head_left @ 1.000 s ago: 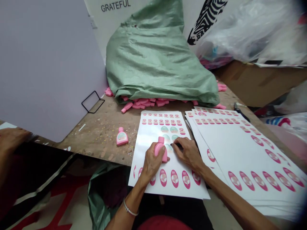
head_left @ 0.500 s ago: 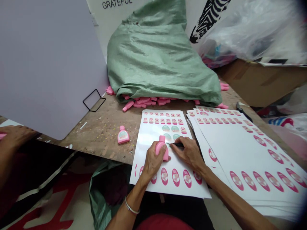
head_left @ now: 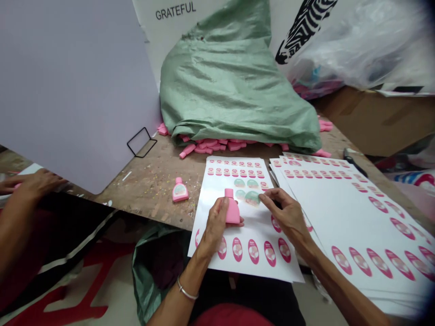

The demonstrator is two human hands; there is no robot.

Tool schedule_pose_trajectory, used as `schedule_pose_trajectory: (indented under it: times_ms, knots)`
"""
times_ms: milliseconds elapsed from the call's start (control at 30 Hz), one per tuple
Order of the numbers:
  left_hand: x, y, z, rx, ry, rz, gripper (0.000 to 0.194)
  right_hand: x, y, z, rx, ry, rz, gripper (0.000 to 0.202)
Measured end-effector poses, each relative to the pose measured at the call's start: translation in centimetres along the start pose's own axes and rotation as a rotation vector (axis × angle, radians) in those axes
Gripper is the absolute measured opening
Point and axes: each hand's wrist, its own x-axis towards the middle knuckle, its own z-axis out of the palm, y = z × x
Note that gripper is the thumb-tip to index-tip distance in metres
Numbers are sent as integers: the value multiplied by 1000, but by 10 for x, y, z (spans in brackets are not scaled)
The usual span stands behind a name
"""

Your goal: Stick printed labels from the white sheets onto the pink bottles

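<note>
Now left hand (head_left: 216, 222) holding pink bottle (head_left: 233, 212); right hand (head_left: 288, 216) pinching green sticker (head_left: 252, 198).

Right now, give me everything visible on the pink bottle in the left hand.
The pink bottle is one colour, looks like smooth plastic, with a narrow cap-like top, sloping shoulders and a wider, flat base. No label shows on the visible face. The left hand grips it, thumb at its left edge, top pointing away from the wearer, over the sticker sheet. The right hand is apart from it.
</note>
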Motion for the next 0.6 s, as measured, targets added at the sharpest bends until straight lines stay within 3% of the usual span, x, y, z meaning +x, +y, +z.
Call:
schedule_pose_trajectory:
  times_ms: [133, 267, 600]
  knots:
    - [-9, 2, 3, -166, 16, -33, 58, -9, -17, 0, -22, -121, -37, 42]
    - [-14, 8, 8, -195, -24, -93, 60, -18, -29, 6, 5, -178, -41, 32]
    - [-14, 5, 4, -173, -56, -50, 60, -20, -32, 12, 56, -205, -103, 24]
